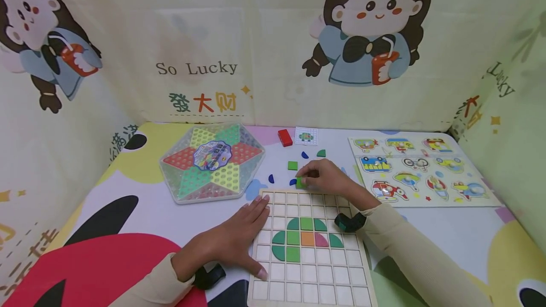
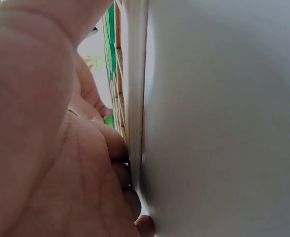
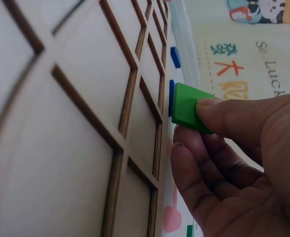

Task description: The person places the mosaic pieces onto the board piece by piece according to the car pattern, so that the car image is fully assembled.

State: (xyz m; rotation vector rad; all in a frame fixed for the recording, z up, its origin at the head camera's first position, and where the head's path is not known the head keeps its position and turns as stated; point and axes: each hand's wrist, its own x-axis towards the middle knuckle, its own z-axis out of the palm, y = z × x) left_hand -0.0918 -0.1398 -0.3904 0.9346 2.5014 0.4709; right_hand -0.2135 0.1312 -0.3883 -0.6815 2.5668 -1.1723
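Observation:
A wooden grid board (image 1: pixel 326 293) lies in front of me in the head view. Green squares and rounded green pieces (image 1: pixel 278 252) sit in its middle cells, beside an orange square (image 1: pixel 307 239) and a pink quarter-round (image 1: pixel 321 239). My left hand (image 1: pixel 230 239) rests along the board's left edge, fingers straight and thumb spread low. Just beyond the far edge, my right hand (image 1: pixel 327 178) pinches a green square tile (image 3: pixel 188 104) between thumb and fingers. A dark blue half-round piece (image 1: pixel 293 182) lies close to that tile.
Farther back lie a loose green square (image 1: pixel 292 166), a green quarter-round (image 1: pixel 321 153), blue half-rounds (image 1: pixel 271 178), a red block (image 1: pixel 285 138) and a pattern card (image 1: pixel 306 136). A hexagonal Chinese checkers board (image 1: pixel 251 155) is at left, a vehicle picture puzzle (image 1: pixel 401 155) at right.

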